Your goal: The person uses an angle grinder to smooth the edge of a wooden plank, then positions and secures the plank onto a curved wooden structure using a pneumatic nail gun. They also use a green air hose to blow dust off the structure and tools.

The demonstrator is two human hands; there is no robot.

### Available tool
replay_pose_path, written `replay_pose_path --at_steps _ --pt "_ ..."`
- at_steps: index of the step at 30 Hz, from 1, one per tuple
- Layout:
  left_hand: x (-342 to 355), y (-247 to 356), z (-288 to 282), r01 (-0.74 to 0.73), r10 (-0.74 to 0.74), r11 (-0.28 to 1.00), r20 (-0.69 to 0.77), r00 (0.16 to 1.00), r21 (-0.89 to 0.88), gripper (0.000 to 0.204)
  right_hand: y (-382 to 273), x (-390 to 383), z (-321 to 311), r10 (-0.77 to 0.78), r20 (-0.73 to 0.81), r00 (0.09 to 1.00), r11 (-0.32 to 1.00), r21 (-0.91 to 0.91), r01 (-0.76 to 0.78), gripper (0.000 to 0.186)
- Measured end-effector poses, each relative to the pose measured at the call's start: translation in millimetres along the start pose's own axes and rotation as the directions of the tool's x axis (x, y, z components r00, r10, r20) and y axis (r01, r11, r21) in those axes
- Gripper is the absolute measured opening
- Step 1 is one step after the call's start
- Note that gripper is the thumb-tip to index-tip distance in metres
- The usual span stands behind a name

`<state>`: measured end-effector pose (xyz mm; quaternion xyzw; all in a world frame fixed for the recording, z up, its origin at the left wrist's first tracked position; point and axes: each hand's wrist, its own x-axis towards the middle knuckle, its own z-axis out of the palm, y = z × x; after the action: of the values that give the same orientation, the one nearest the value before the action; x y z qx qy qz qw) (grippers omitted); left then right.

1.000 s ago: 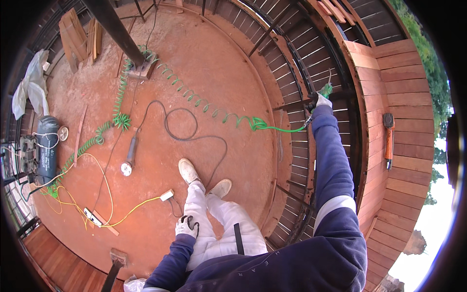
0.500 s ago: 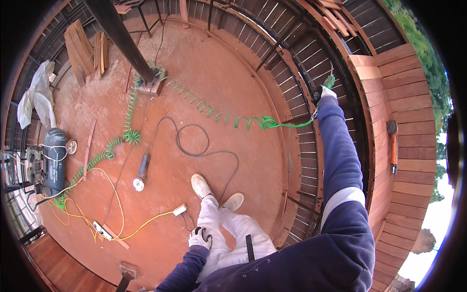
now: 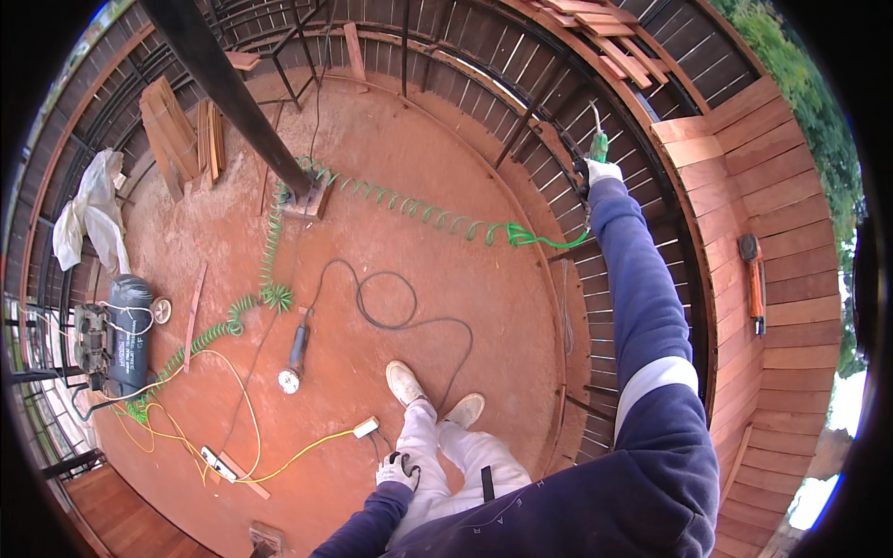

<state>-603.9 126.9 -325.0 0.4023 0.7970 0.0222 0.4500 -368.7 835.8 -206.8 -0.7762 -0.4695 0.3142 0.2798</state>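
Observation:
My right hand (image 3: 602, 172), in a white and dark work glove, is stretched out far to the right, closed around a green air blow gun (image 3: 599, 146). Its thin, bent metal nozzle points away from me, over the dark slatted framework (image 3: 609, 307). From below the grip, a green coiled air hose (image 3: 409, 206) runs left across the reddish floor. My left hand (image 3: 398, 471), gloved alike, rests against my left thigh with its fingers apart and holds nothing.
A hammer (image 3: 753, 284) lies on the wooden planking (image 3: 791, 321) at right. Loose boards (image 3: 619, 42) are piled beyond it. An angle grinder (image 3: 296, 358) with its cord, a power strip (image 3: 219, 463) and an air compressor (image 3: 128, 325) are on the floor. A dark post (image 3: 233, 102) slants at upper left.
My right hand has moved slightly left and away from me with the blow gun, whose nozzle now tilts left. The view has shifted a little; my left hand stays on my thigh.

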Motion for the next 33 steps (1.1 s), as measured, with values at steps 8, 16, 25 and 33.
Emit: replay_pose_path --at_steps 8,16,25,33 --pt "3 1 5 -0.024 0.024 1.000 0.011 1.000 0.017 0.048 58 -4 -30 0.150 -0.309 0.939 0.980 -0.081 -0.183 0.032" --pt "13 2 -5 -0.055 0.053 0.993 0.018 0.998 0.103 0.047 84 -48 -37 -0.057 -0.181 0.982 0.972 -0.236 0.013 0.040" --pt "24 -9 -35 -0.089 0.087 0.986 0.022 0.996 0.143 0.044 272 -211 -108 0.374 -0.472 0.799 0.925 0.124 -0.359 0.040" --pt "54 -39 -97 -0.183 0.119 0.897 0.179 0.977 0.401 0.041 389 -367 -194 0.796 -0.583 0.165 0.551 0.584 -0.596 0.033"
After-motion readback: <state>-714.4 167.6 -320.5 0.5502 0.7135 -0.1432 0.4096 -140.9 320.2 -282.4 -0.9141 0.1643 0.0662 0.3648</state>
